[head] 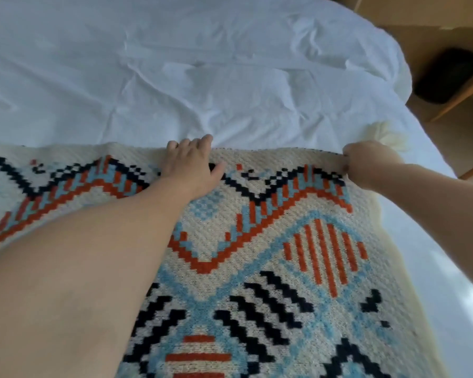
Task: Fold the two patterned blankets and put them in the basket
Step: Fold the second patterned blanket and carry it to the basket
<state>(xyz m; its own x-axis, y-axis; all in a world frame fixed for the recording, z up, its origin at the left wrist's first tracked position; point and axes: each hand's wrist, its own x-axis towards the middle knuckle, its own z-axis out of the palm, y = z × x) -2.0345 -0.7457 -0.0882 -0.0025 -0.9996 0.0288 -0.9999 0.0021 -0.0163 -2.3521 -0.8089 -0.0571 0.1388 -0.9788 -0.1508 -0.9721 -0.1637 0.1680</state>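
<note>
Left hand (190, 166) spread flat on patterned blanket (257, 255) at its far edge, mid-frame. Right hand (366, 165) pinches blanket's upper-right corner. Blanket lies on white bed sheet (175, 64).

I'm in a bedroom at home: a bed (421, 268) under a rumpled white duvet (175, 64) fills most of my view, a patterned knitted blanket (271, 255) lies across it, and pale wooden furniture (453, 88) stands beside it on the right.
</note>
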